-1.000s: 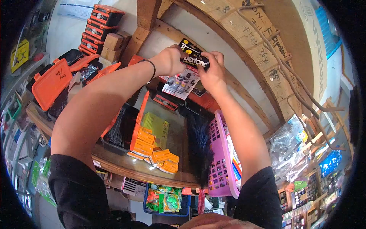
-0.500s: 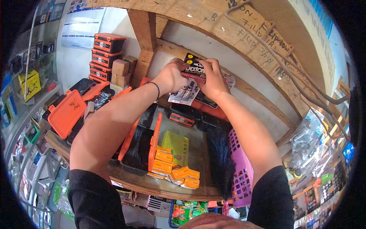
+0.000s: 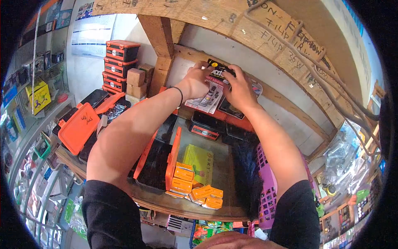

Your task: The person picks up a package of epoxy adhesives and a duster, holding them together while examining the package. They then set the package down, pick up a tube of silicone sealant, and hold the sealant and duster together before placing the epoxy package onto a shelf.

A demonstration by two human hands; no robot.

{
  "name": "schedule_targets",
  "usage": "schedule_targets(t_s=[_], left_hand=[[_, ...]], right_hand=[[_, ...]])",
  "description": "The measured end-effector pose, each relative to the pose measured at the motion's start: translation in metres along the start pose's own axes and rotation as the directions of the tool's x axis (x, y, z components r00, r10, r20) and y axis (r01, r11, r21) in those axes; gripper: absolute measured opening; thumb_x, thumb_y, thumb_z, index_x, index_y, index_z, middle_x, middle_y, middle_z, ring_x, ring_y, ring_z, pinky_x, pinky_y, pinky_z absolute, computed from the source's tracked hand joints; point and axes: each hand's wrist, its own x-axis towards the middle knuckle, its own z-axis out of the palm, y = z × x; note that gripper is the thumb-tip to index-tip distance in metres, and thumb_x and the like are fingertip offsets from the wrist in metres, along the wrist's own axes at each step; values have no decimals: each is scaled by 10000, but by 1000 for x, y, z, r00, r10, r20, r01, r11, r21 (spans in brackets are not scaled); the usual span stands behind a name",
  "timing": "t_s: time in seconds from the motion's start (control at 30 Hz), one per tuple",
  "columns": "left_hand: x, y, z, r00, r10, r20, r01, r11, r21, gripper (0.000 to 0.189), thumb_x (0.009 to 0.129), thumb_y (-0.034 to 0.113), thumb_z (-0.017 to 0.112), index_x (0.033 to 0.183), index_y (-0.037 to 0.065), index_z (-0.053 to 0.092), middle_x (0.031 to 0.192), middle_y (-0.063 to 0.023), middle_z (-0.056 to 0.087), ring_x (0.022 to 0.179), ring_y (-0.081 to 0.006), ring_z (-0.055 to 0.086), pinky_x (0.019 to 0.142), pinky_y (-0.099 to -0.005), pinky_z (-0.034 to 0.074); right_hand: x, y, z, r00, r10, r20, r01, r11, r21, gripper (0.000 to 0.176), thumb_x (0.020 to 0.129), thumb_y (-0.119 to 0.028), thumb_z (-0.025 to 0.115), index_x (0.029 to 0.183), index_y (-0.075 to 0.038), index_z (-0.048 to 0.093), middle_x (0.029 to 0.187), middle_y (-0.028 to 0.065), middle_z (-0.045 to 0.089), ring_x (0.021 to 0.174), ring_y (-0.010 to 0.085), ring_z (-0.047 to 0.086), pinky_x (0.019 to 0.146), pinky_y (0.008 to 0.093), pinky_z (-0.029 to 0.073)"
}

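Observation:
My left hand (image 3: 196,84) and my right hand (image 3: 240,92) are both closed on the upper part of epoxy adhesive packs (image 3: 209,98), one hand at each side. The packs are carded, black on top with red lettering bands and a pale lower part with tubes; they seem stacked, but I cannot count them. My fingers cover much of the printed name. The packs are up against the wall, above a black storage box (image 3: 204,129) with an orange label. Behind my right hand another dark carded pack (image 3: 231,109) is partly hidden.
Small orange boxes (image 3: 182,179) lie on the glass-topped table beside an open black toolbox (image 3: 154,166) and a yellow-green packet (image 3: 198,159). A pink basket (image 3: 265,195) stands at right. Stacked orange-black boxes (image 3: 120,66) are at left. A wooden beam (image 3: 232,25) crosses overhead.
My view has shifted a little, so most things sit slightly farther right and lower. Both hands stay on the packs, and my right fingers now cover more of the printed name.

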Motion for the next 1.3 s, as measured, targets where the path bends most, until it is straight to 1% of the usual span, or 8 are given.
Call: schedule_targets(t_s=[0.23, 0.3, 0.37, 0.47, 0.6, 0.77, 0.87, 1.3], left_hand=[[15, -5, 11, 998, -6, 59, 7, 1000, -17, 551, 660, 97, 510, 1205, 49, 447, 1246, -201, 359, 1112, -355, 401, 938, -355, 350], [15, -1, 7, 999, -7, 37, 7, 1000, 3, 549, 658, 93, 506, 1202, 44, 449, 1245, -206, 364, 1117, -349, 399, 936, -354, 351], [17, -1, 2, 994, 63, 92, -77, 986, 151, 512, 716, 64, 528, 1216, 36, 423, 1172, -202, 403, 1093, -316, 414, 923, -319, 365], [23, -10, 7, 984, 166, 62, -167, 986, 20, 503, 710, 46, 510, 1207, 32, 429, 1141, -204, 435, 1064, -331, 435, 909, -331, 377], [28, -2, 5, 972, 213, 98, -223, 969, 104, 476, 729, 48, 490, 1201, 28, 432, 1124, -205, 459, 1068, -327, 433, 910, -336, 376], [35, -10, 16, 984, 107, 140, -120, 989, 88, 434, 768, 79, 471, 1197, 24, 435, 1175, -205, 441, 1147, -289, 376, 947, -335, 332], [31, -11, 16, 990, 126, 67, -129, 990, 54, 419, 766, 99, 486, 1176, 23, 459, 1188, -197, 439, 1151, -289, 374, 965, -331, 311], [33, -22, 10, 993, 48, 110, -59, 993, 100, 440, 779, 136, 486, 1192, -9, 434, 1219, -176, 430, 1149, -288, 384, 982, -300, 304]], right_hand=[[0, 12, 5, 1000, 20, 18, -20, 999, 42, 403, 680, -56, 613, 1073, -65, 528, 1199, 119, 376, 1056, 324, 446, 876, 391, 389], [1, 11, 3, 995, 63, 83, -60, 998, -36, 475, 677, -127, 638, 1128, -94, 492, 1215, 113, 358, 1094, 313, 419, 906, 454, 336], [4, 11, 2, 988, 95, 120, -90, 995, -48, 494, 685, -145, 638, 1150, -110, 477, 1217, 116, 355, 1120, 308, 395, 919, 466, 317], [5, 9, -3, 975, 139, 172, -119, 985, -122, 520, 696, -183, 638, 1180, -134, 455, 1232, 124, 344, 1164, 302, 350, 938, 482, 291], [5, 3, -3, 978, 93, 185, -54, 977, -206, 533, 710, -250, 634, 1195, -141, 442, 1270, 135, 311, 1191, 309, 320, 948, 509, 270], [4, -9, 2, 951, 140, 274, -80, 972, -222, 620, 708, -358, 637, 1220, -91, 411, 1312, 140, 250, 1209, 325, 293, 971, 514, 243], [2, -14, 6, 948, 170, 270, -115, 971, -209, 654, 698, -373, 647, 1234, -98, 391, 1326, 137, 228, 1219, 333, 280, 971, 512, 245], [2, -21, 14, 926, 166, 340, -97, 972, -212, 781, 636, -359, 708, 1282, -153, 322, 1357, 180, 166, 1246, 370, 212, 962, 519, 257]])
